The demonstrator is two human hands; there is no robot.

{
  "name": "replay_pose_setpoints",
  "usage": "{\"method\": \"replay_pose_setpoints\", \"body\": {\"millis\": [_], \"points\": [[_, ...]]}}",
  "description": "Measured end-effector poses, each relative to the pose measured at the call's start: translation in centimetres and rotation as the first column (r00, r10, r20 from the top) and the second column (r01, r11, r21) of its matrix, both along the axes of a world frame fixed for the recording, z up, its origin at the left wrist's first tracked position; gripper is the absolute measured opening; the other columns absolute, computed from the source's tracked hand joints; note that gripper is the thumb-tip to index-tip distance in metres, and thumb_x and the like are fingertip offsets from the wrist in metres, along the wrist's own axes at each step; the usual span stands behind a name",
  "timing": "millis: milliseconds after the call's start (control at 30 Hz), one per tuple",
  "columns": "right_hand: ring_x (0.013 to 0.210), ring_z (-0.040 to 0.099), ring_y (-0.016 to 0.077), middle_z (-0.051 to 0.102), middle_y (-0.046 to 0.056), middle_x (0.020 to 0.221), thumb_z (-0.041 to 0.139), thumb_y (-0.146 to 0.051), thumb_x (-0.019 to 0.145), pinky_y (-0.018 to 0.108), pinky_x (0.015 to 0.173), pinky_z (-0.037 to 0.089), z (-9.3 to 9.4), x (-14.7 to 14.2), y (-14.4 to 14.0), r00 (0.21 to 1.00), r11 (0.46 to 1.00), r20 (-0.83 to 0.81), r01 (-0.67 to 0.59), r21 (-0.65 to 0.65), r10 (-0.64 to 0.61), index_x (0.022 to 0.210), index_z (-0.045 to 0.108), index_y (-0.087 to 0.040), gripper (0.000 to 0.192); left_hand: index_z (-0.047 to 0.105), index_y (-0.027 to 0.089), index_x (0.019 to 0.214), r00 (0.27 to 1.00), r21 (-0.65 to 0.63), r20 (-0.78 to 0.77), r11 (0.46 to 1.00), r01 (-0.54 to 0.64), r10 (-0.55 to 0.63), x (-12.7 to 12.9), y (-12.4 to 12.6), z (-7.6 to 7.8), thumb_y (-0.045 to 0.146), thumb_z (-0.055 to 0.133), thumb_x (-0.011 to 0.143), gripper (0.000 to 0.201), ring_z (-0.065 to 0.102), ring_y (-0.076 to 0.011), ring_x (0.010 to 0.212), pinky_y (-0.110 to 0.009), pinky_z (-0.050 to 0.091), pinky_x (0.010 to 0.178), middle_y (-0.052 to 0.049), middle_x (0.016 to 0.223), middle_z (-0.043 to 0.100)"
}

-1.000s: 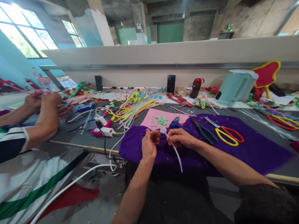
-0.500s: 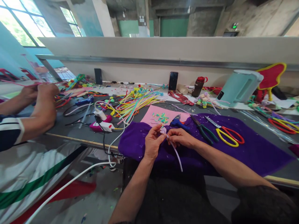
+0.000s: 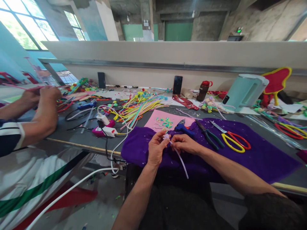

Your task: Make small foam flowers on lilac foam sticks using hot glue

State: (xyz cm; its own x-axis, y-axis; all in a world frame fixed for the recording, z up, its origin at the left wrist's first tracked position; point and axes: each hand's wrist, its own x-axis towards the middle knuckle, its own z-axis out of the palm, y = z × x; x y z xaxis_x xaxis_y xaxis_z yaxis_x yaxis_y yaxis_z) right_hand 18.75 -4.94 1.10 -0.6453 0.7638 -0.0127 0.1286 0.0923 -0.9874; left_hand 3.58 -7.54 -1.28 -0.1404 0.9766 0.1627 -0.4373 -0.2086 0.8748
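Over the front of the purple cloth [image 3: 254,159], my left hand [image 3: 156,147] is closed, pinching the bunched end of a lilac pipe cleaner [image 3: 183,164]. My right hand [image 3: 185,143] is also closed and grips the same pipe cleaner just below the bunch. Its straight tail hangs down toward my lap. Beyond my fingers is a pink sheet [image 3: 153,118] with small green and yellow clippings [image 3: 165,122] on it. A blue glue gun [image 3: 184,128] lies beside my right hand, then dark green-handled pliers [image 3: 211,135] and scissors [image 3: 236,141] with red and yellow handles.
Pipe cleaners [image 3: 141,107] in many colours are heaped behind the sheet. A power strip [image 3: 109,131] with cables sits left. Two phones, a brown bottle [image 3: 203,91] and a mint kettle [image 3: 246,92] stand along the back. Another person's hands [image 3: 44,94] work at far left.
The view has tilted up slightly, so the bench appears a little lower. Both hands keep hold of the lilac pipe cleaner, with only a small shift of the fingers.
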Motion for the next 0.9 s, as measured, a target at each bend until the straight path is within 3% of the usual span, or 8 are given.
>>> {"method": "replay_pose_setpoints", "body": {"millis": [133, 267, 433, 633, 900], "points": [[0.045, 0.051, 0.0075, 0.058, -0.003, 0.061, 0.054, -0.025, 0.074, 0.017, 0.041, 0.035, 0.0, 0.0, 0.0, 1.000, 1.000, -0.007, 0.003, 0.004, -0.003, 0.074, 0.054, -0.016, 0.009, 0.064, 0.017, 0.097, 1.000, -0.001, 0.009, 1.000, 0.001, -0.001, 0.0, 0.0, 0.0, 0.019, 0.073, 0.061, 0.038, 0.057, -0.0101, 0.064, -0.017, 0.039, 0.049, -0.006, 0.082, 0.069], [0.045, 0.050, 0.0068, 0.059, -0.002, 0.062, 0.054, -0.027, 0.075, 0.017, 0.040, 0.034, 0.4, 0.3, 0.1, 1.000, 1.000, -0.024, 0.013, 0.002, -0.013, 0.075, 0.055, -0.016, 0.012, 0.063, 0.021, 0.103, 0.997, -0.014, -0.016, 0.997, 0.074, -0.074, -0.1, 0.3, 0.1, 0.020, 0.074, 0.058, 0.047, 0.057, -0.0111, 0.067, -0.018, 0.039, 0.049, -0.005, 0.091, 0.067], [0.044, 0.049, 0.0054, 0.060, -0.001, 0.065, 0.054, -0.030, 0.077, 0.015, 0.038, 0.033, 0.4, 0.4, 0.2, 0.999, 1.000, -0.045, -0.008, -0.015, 0.008, 0.076, 0.053, -0.015, 0.015, 0.069, 0.014, 0.073, 0.988, -0.035, -0.121, 0.995, 0.095, -0.098, -0.1, 0.5, 0.0, 0.026, 0.070, 0.065, 0.014, 0.046, -0.0063, 0.052, -0.019, 0.035, 0.047, -0.001, 0.068, 0.062], [0.042, 0.049, 0.0058, 0.059, -0.002, 0.063, 0.054, -0.031, 0.077, 0.016, 0.038, 0.034, -0.1, 0.0, 0.3, 0.998, 1.000, -0.060, -0.010, -0.003, 0.010, 0.075, 0.053, -0.015, 0.016, 0.070, 0.013, 0.070, 0.989, -0.048, -0.109, 0.994, 0.098, -0.102, -0.3, 0.6, -0.1, 0.023, 0.072, 0.061, 0.013, 0.046, -0.0062, 0.053, -0.018, 0.034, 0.046, 0.000, 0.068, 0.062], [0.042, 0.049, 0.0054, 0.055, -0.003, 0.058, 0.061, -0.027, 0.072, 0.016, 0.039, 0.035, 0.6, 0.1, 0.6, 0.988, 0.984, -0.071, 0.141, 0.111, -0.134, 0.071, 0.058, -0.013, 0.014, 0.063, 0.014, 0.070, 0.998, -0.094, 0.015, 0.993, 0.065, -0.064, -0.6, 1.3, 0.0, 0.026, 0.068, 0.067, 0.014, 0.044, -0.0033, 0.046, -0.014, 0.030, 0.038, 0.002, 0.065, 0.062]]}}
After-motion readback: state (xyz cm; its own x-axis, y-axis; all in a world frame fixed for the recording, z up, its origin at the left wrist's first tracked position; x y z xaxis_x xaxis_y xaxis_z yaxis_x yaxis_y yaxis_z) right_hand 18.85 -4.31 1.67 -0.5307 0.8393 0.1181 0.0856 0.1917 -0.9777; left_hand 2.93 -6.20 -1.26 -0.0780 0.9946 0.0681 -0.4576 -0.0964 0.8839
